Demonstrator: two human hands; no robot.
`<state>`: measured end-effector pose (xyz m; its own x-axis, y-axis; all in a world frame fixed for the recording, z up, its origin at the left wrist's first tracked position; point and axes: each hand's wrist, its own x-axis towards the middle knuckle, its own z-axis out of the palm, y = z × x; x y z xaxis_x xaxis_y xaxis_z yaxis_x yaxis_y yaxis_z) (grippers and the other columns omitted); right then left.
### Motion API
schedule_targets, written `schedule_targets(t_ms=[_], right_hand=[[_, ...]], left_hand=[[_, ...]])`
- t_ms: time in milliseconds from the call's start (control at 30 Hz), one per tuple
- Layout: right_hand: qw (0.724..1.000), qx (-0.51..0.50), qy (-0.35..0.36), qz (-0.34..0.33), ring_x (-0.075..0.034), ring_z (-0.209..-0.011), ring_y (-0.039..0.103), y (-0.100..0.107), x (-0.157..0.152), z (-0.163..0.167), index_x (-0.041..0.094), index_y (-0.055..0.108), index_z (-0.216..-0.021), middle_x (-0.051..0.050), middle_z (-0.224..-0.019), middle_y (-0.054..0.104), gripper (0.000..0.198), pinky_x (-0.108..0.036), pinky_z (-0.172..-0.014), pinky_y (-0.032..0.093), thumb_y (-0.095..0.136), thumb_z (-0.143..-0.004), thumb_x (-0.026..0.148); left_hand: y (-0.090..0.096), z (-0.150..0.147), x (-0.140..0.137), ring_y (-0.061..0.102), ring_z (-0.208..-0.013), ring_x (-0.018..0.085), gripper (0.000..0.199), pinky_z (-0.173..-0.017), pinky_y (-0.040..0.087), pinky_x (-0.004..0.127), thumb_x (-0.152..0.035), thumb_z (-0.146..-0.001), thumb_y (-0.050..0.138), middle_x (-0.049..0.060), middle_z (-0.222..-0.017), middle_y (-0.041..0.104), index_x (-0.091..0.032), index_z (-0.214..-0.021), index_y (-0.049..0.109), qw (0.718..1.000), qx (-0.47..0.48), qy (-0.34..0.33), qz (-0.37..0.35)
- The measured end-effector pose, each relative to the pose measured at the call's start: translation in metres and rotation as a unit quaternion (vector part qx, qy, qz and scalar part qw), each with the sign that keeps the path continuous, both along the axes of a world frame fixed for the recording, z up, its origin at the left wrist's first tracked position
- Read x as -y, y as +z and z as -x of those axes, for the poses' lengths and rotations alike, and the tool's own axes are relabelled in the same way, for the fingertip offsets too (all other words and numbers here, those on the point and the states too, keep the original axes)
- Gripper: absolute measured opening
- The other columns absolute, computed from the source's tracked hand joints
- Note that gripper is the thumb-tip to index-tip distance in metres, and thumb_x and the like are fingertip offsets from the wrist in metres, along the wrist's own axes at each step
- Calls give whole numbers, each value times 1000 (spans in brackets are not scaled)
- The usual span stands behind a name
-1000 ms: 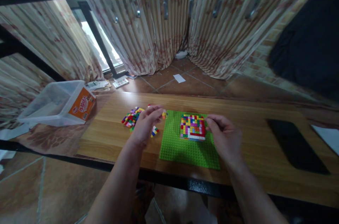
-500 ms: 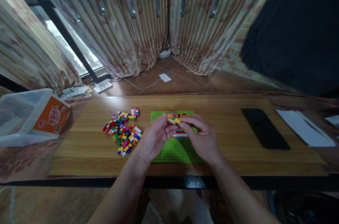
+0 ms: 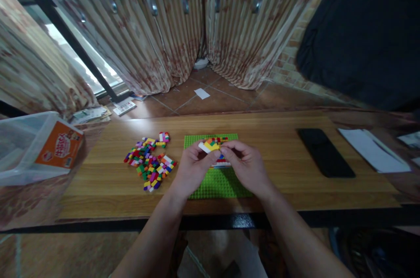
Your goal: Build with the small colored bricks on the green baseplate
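Note:
Between my two hands is a small cluster of joined toy bricks (image 3: 210, 145) in white, yellow, orange and green. My left hand (image 3: 193, 164) grips its left side, thumb in front. The fingertips of my right hand (image 3: 243, 164) pinch the yellow right end; whether a separate brick is in them I cannot make out. Both hands are above a green studded baseplate (image 3: 218, 186). On that plate, partly hidden by my hands, stand rows of red, white and blue bricks (image 3: 222, 163).
A loose pile of coloured bricks (image 3: 152, 164) lies on the wooden table (image 3: 282, 138) left of the baseplate. A black phone-like slab (image 3: 326, 153) and white papers (image 3: 372, 150) lie to the right. A clear plastic box (image 3: 29, 146) with an orange label stands at the far left.
My left hand has turned and closed its thumb over the brick cluster, which now shows more of its white side. My right fingers stay at its right end. The camera view has shifted slightly.

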<state>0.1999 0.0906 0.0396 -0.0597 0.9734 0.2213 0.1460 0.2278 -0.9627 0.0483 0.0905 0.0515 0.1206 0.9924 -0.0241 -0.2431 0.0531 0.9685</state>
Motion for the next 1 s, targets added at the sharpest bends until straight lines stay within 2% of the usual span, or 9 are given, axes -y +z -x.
schedule_targets(t_ms=[167,367,467,567,667,767,1000], right_hand=[[999,-16,10,27,-15,-66,61,0,0,-1,21,71,-78,1,-72,70,24,-26,-63,47,65,-86,43],[997,-50,7,54,-13,-60,57,4,-1,1,20,71,-72,1,-64,66,29,-25,-59,45,69,-81,48],[996,-63,-28,59,-12,-56,52,5,-4,-2,21,73,-71,3,-59,61,29,-26,-57,43,69,-81,48],[993,-60,-91,35,-13,-59,54,3,-9,-11,23,75,-74,3,-61,63,22,-28,-60,45,71,-80,44],[992,-14,-121,-23,-18,-76,63,-2,-13,-22,26,77,-75,-1,-76,70,14,-33,-72,50,73,-79,39],[993,45,-99,-39,-19,-85,64,-7,-14,-28,27,77,-76,-2,-86,70,12,-34,-76,50,72,-81,37],[985,156,-56,-49,-20,-92,64,-12,-13,-18,27,77,-77,-3,-96,66,10,-37,-86,49,71,-82,32]], left_hand=[[-1,0,-1,55,-60,10,31,-62,47,23,-40,-67,86,-2,-68,65,-17,-76,67,1000,-19,-6,-10],[-3,2,-1,54,-57,9,32,-59,45,21,-38,-65,87,-2,-65,65,-16,-76,67,1000,13,-7,10],[-3,4,-1,54,-56,8,29,-59,46,21,-37,-66,86,-2,-63,65,-15,-72,68,999,36,-6,20],[-2,8,-3,54,-54,7,26,-55,45,20,-34,-66,86,-2,-61,65,-15,-70,68,997,51,31,38],[-2,13,-7,54,-51,6,26,-51,42,18,-31,-62,87,-2,-58,63,-14,-69,68,992,60,98,59],[-3,17,-12,54,-51,5,28,-51,42,18,-29,-58,88,-3,-59,63,-13,-70,69,982,62,159,81],[-3,17,-13,53,-51,6,29,-52,40,18,-30,-56,88,-3,-56,61,-13,-68,67,980,58,164,97]])
